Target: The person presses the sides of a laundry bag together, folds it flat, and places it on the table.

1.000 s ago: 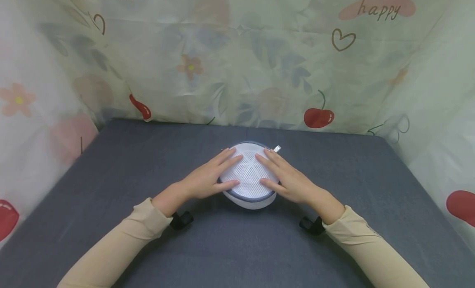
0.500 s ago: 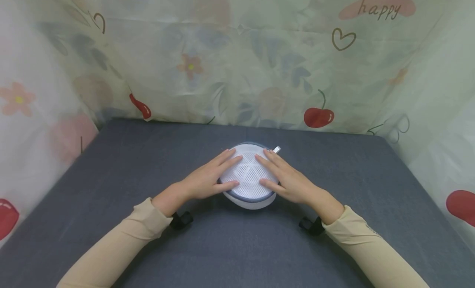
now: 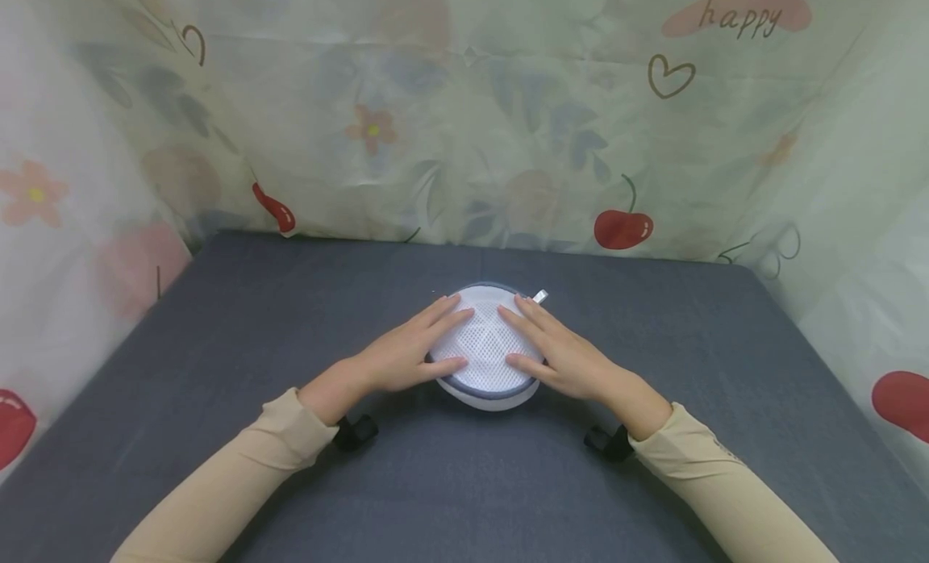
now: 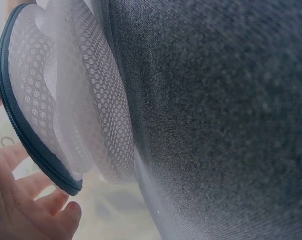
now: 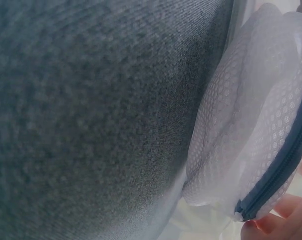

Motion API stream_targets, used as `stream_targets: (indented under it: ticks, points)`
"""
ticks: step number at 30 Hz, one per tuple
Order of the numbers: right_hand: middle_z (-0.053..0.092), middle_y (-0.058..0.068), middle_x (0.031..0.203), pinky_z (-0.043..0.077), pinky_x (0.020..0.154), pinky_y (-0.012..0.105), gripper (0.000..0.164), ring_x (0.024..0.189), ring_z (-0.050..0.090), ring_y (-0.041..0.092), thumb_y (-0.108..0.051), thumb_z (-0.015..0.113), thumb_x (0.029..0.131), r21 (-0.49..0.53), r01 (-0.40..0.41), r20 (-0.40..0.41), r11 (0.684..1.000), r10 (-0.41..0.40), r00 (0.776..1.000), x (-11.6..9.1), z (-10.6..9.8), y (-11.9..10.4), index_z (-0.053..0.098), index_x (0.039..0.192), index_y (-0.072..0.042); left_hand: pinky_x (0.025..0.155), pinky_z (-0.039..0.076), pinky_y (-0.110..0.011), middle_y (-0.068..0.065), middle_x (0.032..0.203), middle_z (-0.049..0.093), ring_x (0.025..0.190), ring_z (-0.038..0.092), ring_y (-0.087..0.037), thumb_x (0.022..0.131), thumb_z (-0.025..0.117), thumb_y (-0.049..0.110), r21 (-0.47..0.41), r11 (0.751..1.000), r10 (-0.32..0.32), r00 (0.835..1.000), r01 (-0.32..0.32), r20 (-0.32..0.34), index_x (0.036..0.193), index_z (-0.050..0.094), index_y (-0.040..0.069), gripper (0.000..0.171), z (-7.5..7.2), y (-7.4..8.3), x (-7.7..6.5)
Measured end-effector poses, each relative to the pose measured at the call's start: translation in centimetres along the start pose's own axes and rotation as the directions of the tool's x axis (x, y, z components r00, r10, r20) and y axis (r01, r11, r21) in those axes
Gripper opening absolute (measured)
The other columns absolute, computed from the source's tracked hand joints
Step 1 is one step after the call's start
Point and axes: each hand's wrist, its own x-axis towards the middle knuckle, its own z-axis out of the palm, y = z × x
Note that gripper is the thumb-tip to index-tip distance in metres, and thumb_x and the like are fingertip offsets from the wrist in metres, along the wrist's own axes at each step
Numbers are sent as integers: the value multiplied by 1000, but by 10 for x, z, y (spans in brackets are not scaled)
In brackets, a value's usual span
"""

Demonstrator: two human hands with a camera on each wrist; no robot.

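Note:
A white mesh laundry bag (image 3: 488, 337), round and edged with a dark blue zip, stands on the grey table in the head view. My left hand (image 3: 408, 349) rests on its left side and my right hand (image 3: 573, 353) on its right, fingers spread and fairly straight over the top. In the left wrist view the mesh side of the bag (image 4: 101, 90) bulges softly under the zip, and the left fingers (image 4: 33, 185) lie by the rim. The zip band (image 5: 280, 170) shows in the right wrist view, near the right fingertips. The inside of the bag is hidden.
A grey cloth covers the table (image 3: 464, 490). Beyond its back edge hangs a patterned curtain (image 3: 464, 143), which also runs along both sides. A small white tag (image 3: 540, 296) sticks out at the bag's back right. Black straps (image 3: 356, 432) sit at both wrists.
The bag's top has sunk slightly, its back rim a little lower in the head view. Both hands stay on it in nearly the same pose.

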Motion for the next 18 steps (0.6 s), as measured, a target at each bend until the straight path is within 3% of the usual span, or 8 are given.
stream_targets:
  ticks: [18]
  points:
    - [12,8,158,29,111,51,69,145,17,28,-45,52,93,4,-23,30,1000,23,999,0,1,0,19,150,-26,114,23,-51,-8,159,6,147,8,-29,94,49,46,19,1000,10,999,-11,45,151,15,24,69,3,-2,1]
